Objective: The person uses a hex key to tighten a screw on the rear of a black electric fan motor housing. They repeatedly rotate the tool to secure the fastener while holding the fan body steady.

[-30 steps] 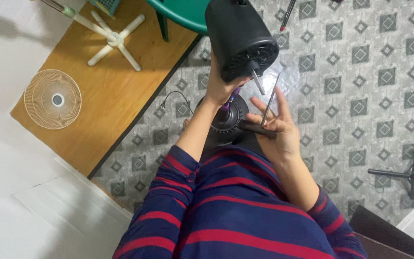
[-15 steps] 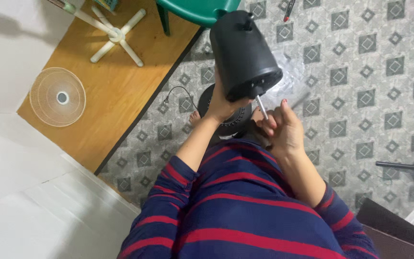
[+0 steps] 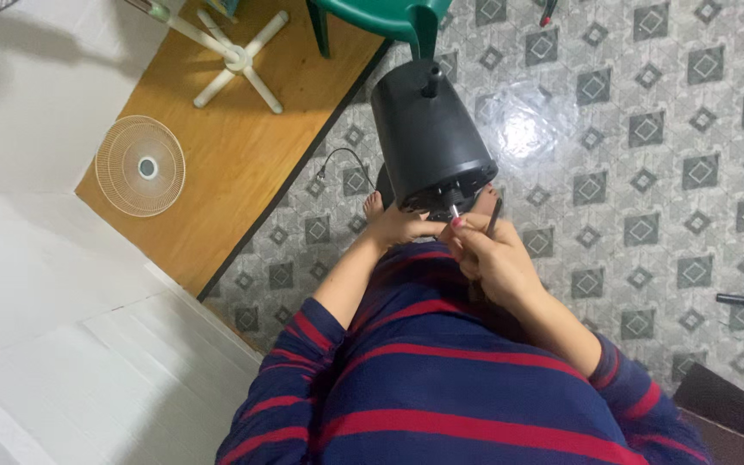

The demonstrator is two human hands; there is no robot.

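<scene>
- At far left, on a bare wooden board (image 3: pixel 217 172) over the floor, a round white wire fan grille (image 3: pixel 140 165) lies flat, with a white cross-shaped plastic fan base (image 3: pixel 237 58) above it.
- Near centre, the left hand (image 3: pixel 398 227) curls its fingers against the lower rim of a black rounded plastic fan motor housing (image 3: pixel 430 138), steadying it.
- That housing stands tilted above the patterned grey floor tiles (image 3: pixel 647 172), its small knob pointing away and its short metal shaft toward the person.
- Just right, the right hand (image 3: pixel 494 258) has its fingers closed in a narrow grip around a thin dark tool (image 3: pixel 492 217), right beside the shaft.
- Top centre, a green plastic chair (image 3: pixel 389 17) shows.
</scene>
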